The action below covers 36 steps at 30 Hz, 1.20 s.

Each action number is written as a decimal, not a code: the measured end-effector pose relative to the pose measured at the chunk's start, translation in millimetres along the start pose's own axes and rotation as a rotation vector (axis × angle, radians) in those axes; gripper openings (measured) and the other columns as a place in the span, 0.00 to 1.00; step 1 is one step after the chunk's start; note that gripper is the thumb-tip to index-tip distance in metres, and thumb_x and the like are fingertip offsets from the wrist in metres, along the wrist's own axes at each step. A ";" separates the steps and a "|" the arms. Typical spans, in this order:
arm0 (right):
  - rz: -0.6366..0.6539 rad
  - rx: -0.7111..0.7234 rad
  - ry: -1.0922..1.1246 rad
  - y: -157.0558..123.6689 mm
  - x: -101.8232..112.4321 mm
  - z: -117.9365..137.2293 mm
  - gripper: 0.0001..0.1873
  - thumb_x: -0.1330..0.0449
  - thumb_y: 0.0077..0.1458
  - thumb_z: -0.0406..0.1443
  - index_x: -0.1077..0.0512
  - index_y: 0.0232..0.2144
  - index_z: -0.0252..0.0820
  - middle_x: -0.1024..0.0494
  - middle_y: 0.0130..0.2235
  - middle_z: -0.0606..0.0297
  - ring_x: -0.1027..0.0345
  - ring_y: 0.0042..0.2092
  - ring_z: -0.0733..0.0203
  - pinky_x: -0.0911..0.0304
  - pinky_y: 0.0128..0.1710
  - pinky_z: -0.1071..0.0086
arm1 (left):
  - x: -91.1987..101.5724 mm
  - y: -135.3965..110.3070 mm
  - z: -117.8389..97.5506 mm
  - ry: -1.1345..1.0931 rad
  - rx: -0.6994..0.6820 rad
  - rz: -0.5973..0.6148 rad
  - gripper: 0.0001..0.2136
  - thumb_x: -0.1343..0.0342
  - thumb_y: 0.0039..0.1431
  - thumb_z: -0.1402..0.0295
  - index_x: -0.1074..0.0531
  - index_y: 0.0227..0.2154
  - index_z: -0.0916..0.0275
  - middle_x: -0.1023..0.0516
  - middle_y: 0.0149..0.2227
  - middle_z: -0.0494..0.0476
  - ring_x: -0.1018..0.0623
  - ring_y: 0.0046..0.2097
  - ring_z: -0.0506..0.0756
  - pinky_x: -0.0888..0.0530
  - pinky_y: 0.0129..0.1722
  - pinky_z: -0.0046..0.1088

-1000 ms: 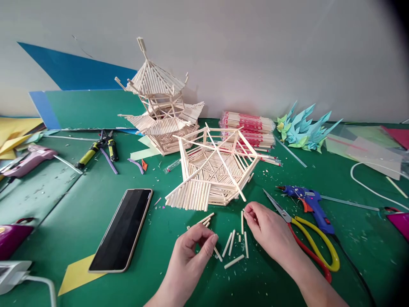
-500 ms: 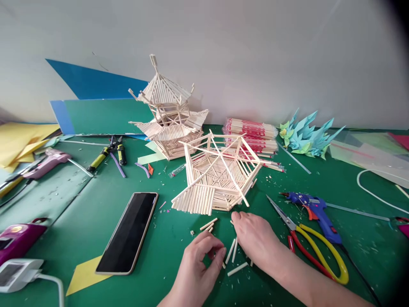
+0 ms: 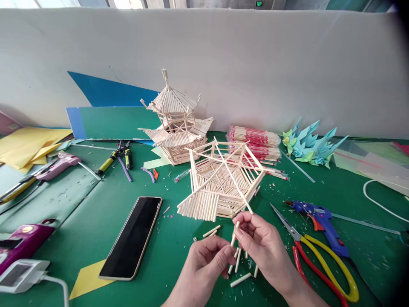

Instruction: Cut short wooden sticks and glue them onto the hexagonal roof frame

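Between my two hands a short wooden stick (image 3: 235,234) stands tilted. My right hand (image 3: 266,243) pinches its upper end between thumb and fingers. The fingertips of my left hand (image 3: 207,260) close on its lower end. Several cut sticks (image 3: 241,279) lie on the green table below and beside my hands, with a few more near the frame. Just beyond my hands sits a many-sided wooden stick frame (image 3: 223,175), with one roof panel (image 3: 201,205) of side-by-side sticks at its front left. A finished-looking stick pagoda (image 3: 174,123) stands behind it.
Right of my hands lie scissors (image 3: 303,241) and a blue glue gun (image 3: 319,221). A phone (image 3: 131,238) lies to the left, with a pink glue gun (image 3: 59,166) and pliers (image 3: 111,160) farther back. Packs of sticks (image 3: 252,138) and folded paper leaves (image 3: 315,143) line the wall.
My right hand has lifted a short stick from the table and turned up toward my left hand. Both hands now meet at it. The camera view has tilted up slightly.
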State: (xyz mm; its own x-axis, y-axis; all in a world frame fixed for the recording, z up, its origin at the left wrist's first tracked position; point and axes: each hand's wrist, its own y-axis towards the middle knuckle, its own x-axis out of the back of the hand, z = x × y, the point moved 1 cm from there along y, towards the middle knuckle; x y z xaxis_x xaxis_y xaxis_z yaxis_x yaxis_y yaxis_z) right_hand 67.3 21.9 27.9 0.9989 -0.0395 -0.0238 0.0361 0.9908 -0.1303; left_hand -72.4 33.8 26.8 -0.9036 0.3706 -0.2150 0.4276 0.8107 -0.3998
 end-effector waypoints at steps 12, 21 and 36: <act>0.026 -0.086 0.352 3.0 -25.2 -4.6 0.10 0.42 0.52 0.39 0.34 0.23 0.40 0.37 0.18 0.75 0.43 0.20 0.72 0.44 0.20 0.78 | -2.3 1.6 -6.8 -0.270 0.021 -0.073 0.10 0.40 0.48 0.66 0.30 0.17 0.66 0.31 0.16 0.50 0.38 0.20 0.46 0.41 0.21 0.22; -0.028 -0.123 0.372 25.5 -30.1 5.8 0.14 0.38 0.46 0.42 0.32 0.18 0.38 0.41 0.14 0.76 0.56 0.17 0.75 0.58 0.16 0.78 | 11.5 2.4 -10.8 -0.356 -0.029 -0.147 0.07 0.42 0.49 0.67 0.25 0.25 0.67 0.26 0.23 0.54 0.33 0.24 0.47 0.37 0.26 0.23; -0.128 -0.176 0.422 34.8 -36.3 1.6 0.16 0.36 0.42 0.43 0.35 0.16 0.38 0.43 0.14 0.77 0.57 0.18 0.75 0.60 0.17 0.76 | 14.9 8.1 -12.9 -0.427 -0.056 -0.167 0.08 0.44 0.51 0.69 0.26 0.21 0.67 0.25 0.23 0.56 0.32 0.25 0.49 0.35 0.27 0.25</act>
State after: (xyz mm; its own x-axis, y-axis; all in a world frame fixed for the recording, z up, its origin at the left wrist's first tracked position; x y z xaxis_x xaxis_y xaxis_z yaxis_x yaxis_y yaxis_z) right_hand 32.3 58.0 25.9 0.8867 -0.2450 -0.3921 0.1165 0.9391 -0.3233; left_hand -82.7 51.7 31.9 -0.8634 0.0229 -0.5040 0.2647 0.8710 -0.4138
